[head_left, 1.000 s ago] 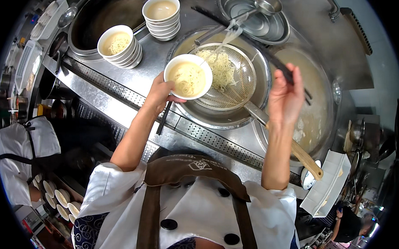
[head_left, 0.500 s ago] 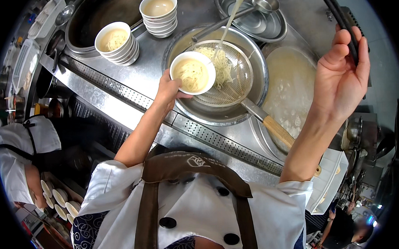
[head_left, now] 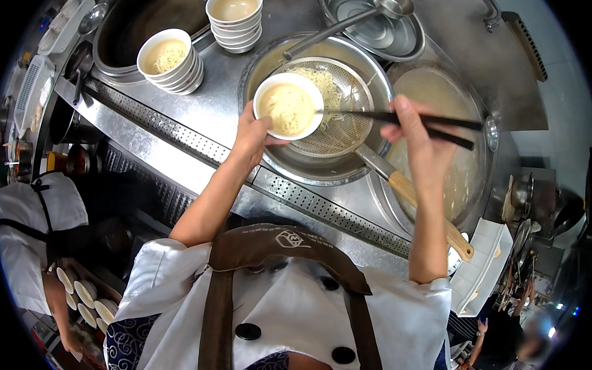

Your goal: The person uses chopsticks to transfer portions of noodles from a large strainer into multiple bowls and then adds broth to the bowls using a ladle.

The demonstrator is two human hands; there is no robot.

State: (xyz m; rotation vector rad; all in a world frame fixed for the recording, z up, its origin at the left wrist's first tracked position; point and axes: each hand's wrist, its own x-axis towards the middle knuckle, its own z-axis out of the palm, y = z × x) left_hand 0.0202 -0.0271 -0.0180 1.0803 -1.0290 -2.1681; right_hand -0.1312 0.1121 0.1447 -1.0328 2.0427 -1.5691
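My left hand (head_left: 253,131) is closed on a white bowl (head_left: 262,118) that holds noodles in pale broth. The bowl is held over a mesh strainer (head_left: 351,108) with a wooden handle. Loose noodles (head_left: 328,88) lie in the strainer, partly hidden by the bowl. The strainer rests in a wide steel basin (head_left: 332,178). My right hand (head_left: 420,140) grips long black chopsticks (head_left: 370,114), whose tips reach left to the bowl's right rim. Whether the tips hold any noodles cannot be made out.
Stacked white bowls stand at left (head_left: 190,80) and farther back (head_left: 241,36). A steel ladle (head_left: 395,4) rests over a pan at the back. A large pot of cloudy liquid (head_left: 436,92) sits at right. Another person (head_left: 27,221) stands at lower left beside several bowls (head_left: 87,295).
My right hand has come down and left from its raised position, bringing the chopsticks to the bowl. The strand of noodles that hung above the strainer is gone. The left hand has barely moved.
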